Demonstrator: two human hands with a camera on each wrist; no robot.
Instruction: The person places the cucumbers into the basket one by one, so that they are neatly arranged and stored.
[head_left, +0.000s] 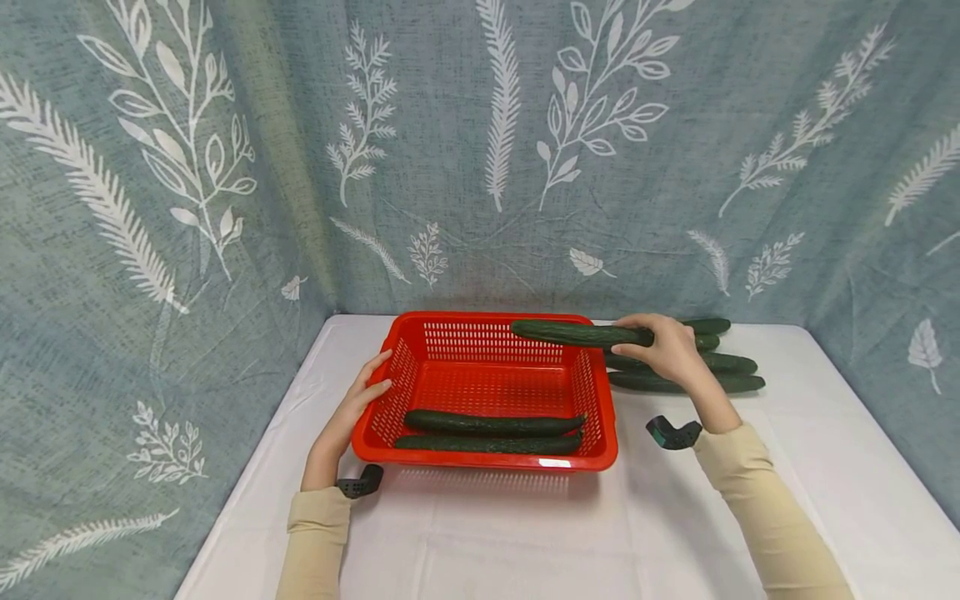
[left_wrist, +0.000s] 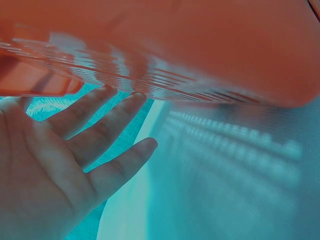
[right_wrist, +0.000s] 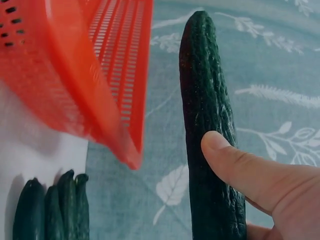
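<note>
My right hand (head_left: 666, 348) grips a dark green cucumber (head_left: 558, 333) near its right end, the thumb (right_wrist: 220, 145) pressed along its side. That cucumber lies level, its free end over the back right of a red plastic basket (head_left: 480, 461). Inside the basket, along its front wall, two more cucumbers (head_left: 495, 425) lie side by side. At the basket's left side is my left hand (head_left: 348, 414), fingers spread and nearly straight, with fingertips (left_wrist: 137, 97) right at the slotted wall. Several cucumbers (right_wrist: 32, 207) lie to the right of the basket, partly hidden by my right arm.
A white cloth (head_left: 510, 542) covers the table. Behind it and at both sides hangs a grey-green curtain (head_left: 450, 208) with white leaf prints. Dark devices (head_left: 673, 433) are worn at both wrists.
</note>
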